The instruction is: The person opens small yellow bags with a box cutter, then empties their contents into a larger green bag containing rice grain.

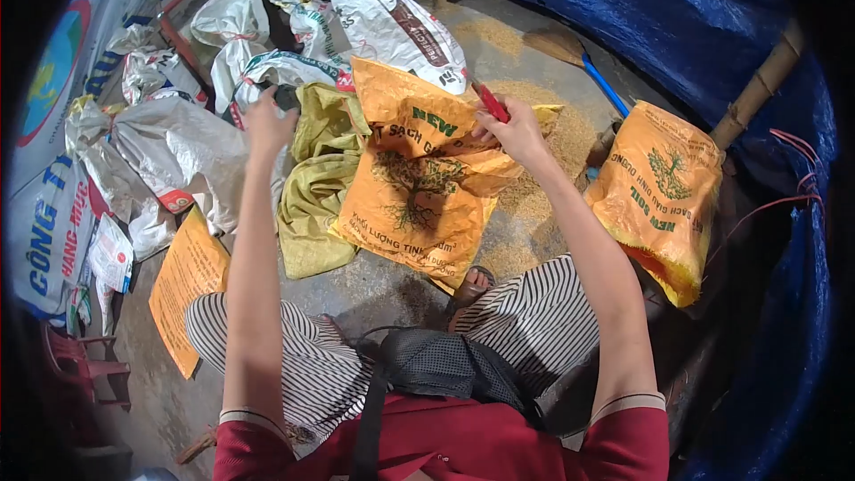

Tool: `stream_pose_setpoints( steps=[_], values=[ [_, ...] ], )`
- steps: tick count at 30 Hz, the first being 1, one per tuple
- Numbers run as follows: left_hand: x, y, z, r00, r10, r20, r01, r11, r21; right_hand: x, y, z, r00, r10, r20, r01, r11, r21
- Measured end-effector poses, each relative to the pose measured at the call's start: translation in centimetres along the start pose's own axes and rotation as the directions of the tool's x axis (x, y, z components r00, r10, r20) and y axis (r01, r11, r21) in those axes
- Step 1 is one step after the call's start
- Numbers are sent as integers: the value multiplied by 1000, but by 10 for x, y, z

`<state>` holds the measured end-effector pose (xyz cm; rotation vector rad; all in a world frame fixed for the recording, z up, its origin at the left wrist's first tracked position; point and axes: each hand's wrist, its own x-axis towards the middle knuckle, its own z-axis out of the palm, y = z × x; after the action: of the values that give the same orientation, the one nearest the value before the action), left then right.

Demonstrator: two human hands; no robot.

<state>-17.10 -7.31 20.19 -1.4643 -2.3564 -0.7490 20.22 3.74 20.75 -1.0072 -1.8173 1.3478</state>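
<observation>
My right hand [515, 127] is closed round a slim red-handled tool [492, 104], whose working end does not show clearly. It is over the upper right edge of a flat orange soil bag [411, 187] printed with a tree and dark lettering. My left hand [267, 123] is reaching out at the upper left with its fingers apart, over the tied white sacks [233, 61]. Close to its right lies a crumpled olive-yellow woven sack [319, 178], which runs along the orange bag's left side.
Another orange soil bag [655, 183] stands at the right beside a bamboo pole [757, 85] and blue tarp [641, 13]. Spilled grain [561, 151] covers part of the floor. An orange printed sheet [187, 289] lies near my knee, with red plastic chairs [85, 361] at lower left.
</observation>
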Motion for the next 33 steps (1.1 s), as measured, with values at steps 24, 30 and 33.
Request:
stream_pose_setpoints(
  steps=[24,30,33],
  values=[
    [-93,117,25,764,631,-138,-646,745,-169,-30,16,29,882,-471,-18,422,808,-412],
    [-103,102,43,746,652,-136,-665,719,-202,-39,-6,18,918,-349,187,396,811,-430],
    [-111,105,44,721,679,-137,-691,688,-221,-32,-10,9,988,58,143,48,763,-644]
  ],
)
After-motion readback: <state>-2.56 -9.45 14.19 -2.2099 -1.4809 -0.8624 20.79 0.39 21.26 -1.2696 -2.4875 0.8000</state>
